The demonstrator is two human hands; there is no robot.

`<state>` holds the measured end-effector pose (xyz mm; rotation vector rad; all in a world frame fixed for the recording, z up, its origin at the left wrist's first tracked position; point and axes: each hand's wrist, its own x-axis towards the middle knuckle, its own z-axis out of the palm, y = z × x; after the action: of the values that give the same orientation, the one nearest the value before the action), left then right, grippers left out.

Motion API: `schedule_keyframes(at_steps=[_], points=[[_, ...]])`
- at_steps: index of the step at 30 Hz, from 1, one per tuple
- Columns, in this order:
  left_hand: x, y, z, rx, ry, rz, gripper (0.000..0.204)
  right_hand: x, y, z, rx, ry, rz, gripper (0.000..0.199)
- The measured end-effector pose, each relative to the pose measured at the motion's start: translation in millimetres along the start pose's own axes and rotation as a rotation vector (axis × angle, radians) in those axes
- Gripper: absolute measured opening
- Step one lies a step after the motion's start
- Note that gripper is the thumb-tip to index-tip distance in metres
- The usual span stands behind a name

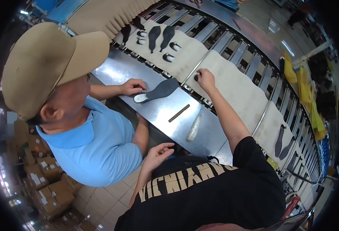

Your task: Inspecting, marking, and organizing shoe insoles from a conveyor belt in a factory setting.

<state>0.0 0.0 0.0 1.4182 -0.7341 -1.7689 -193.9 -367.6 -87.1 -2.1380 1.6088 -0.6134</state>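
Observation:
My right hand [206, 79] reaches out over the cream cloth of the conveyor [233, 86]. Its fingers are closed on a small dark piece [196, 77], whose kind I cannot make out. My left hand [158, 154] hangs by the near edge of the metal table [150, 111], fingers loosely stretched and nothing visible in them. On the tabletop lie a narrow brown strip [179, 113] and a wrapped, silvery-whitish oblong tool [194, 128]. Further left rests a dark shoe sole [163, 89] beside a pale heel-shaped piece [140, 98], close to a co-worker's hand [133, 87].
A person in a cap [48, 65] and light blue shirt stands close on my left. Dark soles [154, 37] and small black-and-white pieces [168, 57] lie on the conveyor's far left; more soles [279, 141] lie at right. Cardboard boxes [54, 196] are stacked at lower left.

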Motion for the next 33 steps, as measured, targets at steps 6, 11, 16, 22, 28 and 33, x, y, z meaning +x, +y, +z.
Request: schedule_keyframes(at_steps=[6, 11, 16, 22, 28, 33], points=[[2.9, 36.6, -37.4, 0.621, -0.029, 0.16, 0.045, 33.2, -179.9, 20.6, 0.501, 0.382, -0.352, 0.014], [-2.6, 59.7, -51.4, 0.621, 0.165, 0.255, 0.046, 42.5, -195.8, 102.5, 0.184, 0.147, -0.371, 0.018], [-15.8, 40.2, -73.4, 0.709, 0.234, 0.197, 0.048, 10.8, -200.6, 124.8, 0.003, -0.231, -0.388, 0.032], [13.3, 38.4, -74.0, 0.839, 0.09, 0.213, 0.047, -28.3, -143.6, 54.6, 0.228, 0.08, -0.343, 0.032], [64.8, 64.5, -60.3, 0.92, -0.167, 0.223, 0.054, -165.3, 14.1, -38.6, 0.213, 0.326, 0.269, 0.02], [132.0, 79.9, -55.8, 0.787, -0.229, 0.272, 0.049, -329.3, 74.1, -77.5, 0.049, 0.406, 0.734, 0.025]])
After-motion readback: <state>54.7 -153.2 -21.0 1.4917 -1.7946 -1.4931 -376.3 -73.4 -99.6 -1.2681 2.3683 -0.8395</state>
